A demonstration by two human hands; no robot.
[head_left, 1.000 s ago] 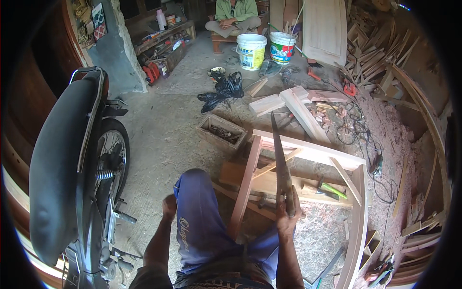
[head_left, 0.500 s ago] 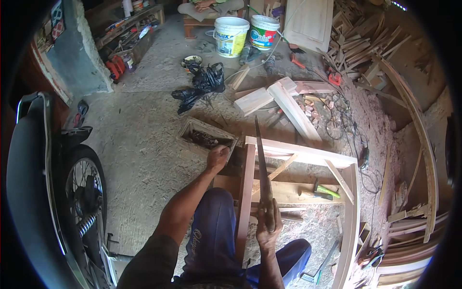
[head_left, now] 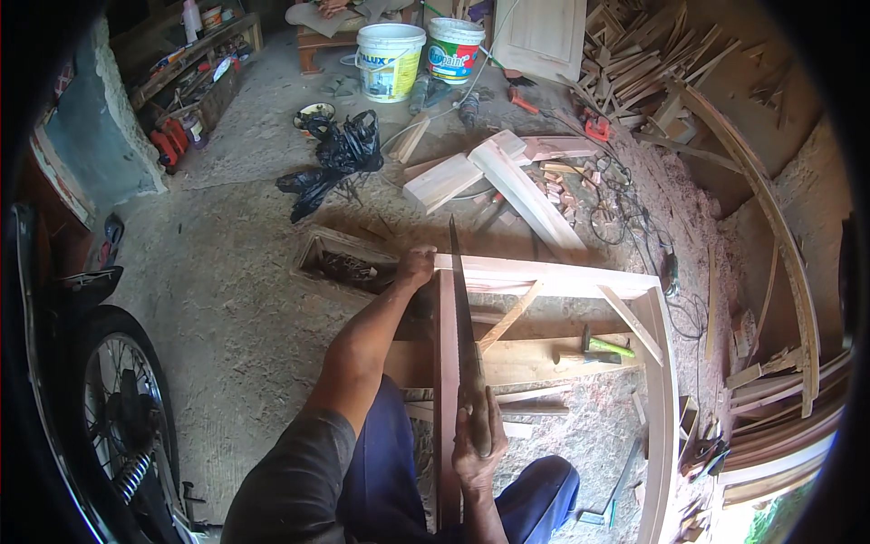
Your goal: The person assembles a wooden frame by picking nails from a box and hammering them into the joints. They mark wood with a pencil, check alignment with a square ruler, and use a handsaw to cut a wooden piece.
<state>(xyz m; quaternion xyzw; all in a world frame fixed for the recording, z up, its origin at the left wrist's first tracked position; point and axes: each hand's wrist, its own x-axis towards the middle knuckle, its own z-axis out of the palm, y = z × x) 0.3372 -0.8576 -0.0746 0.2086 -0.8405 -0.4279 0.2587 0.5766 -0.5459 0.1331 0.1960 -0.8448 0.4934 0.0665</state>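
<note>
A handsaw (head_left: pixel 464 317) is in my right hand (head_left: pixel 478 449), fingers wrapped round its wooden handle. Its long narrow blade points away from me, over the far left corner of a pale wooden frame (head_left: pixel 553 274). At that corner my left hand (head_left: pixel 418 264) is closed on the end of the frame's far rail, left of the blade. From this angle I cannot tell whether the blade touches the wood. Just beyond my left hand lies a wooden box (head_left: pixel 313 263) with dark small things in it. Thin diagonal braces (head_left: pixel 512 317) cross the frame's far corners.
A hammer with a green handle (head_left: pixel 612 347) lies on a board inside the frame. Planks (head_left: pixel 521 190), a black plastic bag (head_left: pixel 340 159) and two paint buckets (head_left: pixel 390 63) stand or lie ahead. A motorcycle wheel (head_left: pixel 122 390) is at left; scrap wood (head_left: pixel 643 63) is heaped at right.
My left hand has moved from the wooden box's edge to the frame's corner. The saw, in my right hand, now sits closer to that corner. The whole view has shifted a little.
</note>
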